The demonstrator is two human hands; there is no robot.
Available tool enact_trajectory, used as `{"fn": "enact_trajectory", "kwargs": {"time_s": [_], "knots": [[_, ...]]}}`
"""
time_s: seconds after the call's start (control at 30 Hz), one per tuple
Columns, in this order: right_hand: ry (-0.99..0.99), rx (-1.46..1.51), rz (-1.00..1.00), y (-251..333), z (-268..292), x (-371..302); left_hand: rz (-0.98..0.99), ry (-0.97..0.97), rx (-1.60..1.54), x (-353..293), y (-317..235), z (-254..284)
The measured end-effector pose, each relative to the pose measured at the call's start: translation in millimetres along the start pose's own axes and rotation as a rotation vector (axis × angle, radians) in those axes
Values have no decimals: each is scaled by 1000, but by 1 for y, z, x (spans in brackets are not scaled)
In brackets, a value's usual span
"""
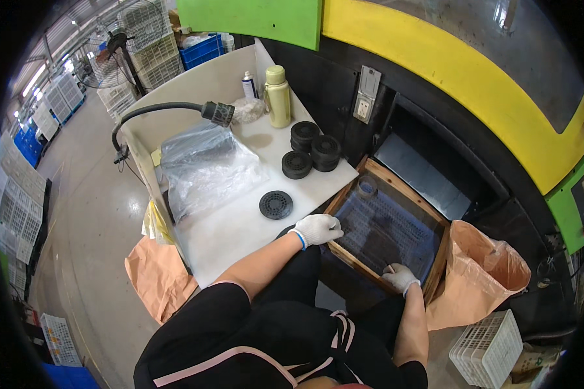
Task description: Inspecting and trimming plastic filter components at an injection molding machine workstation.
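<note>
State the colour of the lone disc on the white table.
The disc is black; head view.

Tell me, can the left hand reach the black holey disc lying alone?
Probably yes: the left hand is close to the black perforated disc, and nothing stands between them.

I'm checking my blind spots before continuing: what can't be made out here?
All in the head view:
Left hand: palm and anything in it, hidden by its own back.
Right hand: too small to tell whether it pinches something.
Paper bag at right: its bottom, hidden by its own wall.
Machine window: upper part, cut off by the top edge.
</note>
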State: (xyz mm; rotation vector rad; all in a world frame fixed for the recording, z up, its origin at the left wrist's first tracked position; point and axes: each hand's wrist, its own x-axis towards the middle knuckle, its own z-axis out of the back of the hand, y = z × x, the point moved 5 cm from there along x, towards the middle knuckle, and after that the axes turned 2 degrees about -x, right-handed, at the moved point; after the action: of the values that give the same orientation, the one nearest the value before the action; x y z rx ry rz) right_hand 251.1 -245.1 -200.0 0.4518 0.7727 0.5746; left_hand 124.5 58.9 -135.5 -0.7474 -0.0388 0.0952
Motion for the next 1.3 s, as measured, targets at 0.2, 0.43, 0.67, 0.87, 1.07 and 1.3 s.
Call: {"fn": "enact_trajectory", "kwargs": {"time_s": [0.2, 0.43, 0.67, 0.87, 1.07, 1.3], "knots": [[-29, 20, -96, -39, -11, 24, 15, -1, 19, 1, 1, -2], [-30, 18, -68, -49, -14, 29, 49, 24, 7, 1, -5, 2], [35, 60, -137, -30, -10, 15, 71, 33, -2, 0, -4, 1], [38, 38, -97, -38, -15, 18, 54, 27, 0, 1, -4, -1], [69, 27, -124, -34, -13, 19, 54, 21, 3, 1, -6, 3], [99, 52, -125, -19, -12, 9, 54, 23, 8, 1, -3, 1]]}}
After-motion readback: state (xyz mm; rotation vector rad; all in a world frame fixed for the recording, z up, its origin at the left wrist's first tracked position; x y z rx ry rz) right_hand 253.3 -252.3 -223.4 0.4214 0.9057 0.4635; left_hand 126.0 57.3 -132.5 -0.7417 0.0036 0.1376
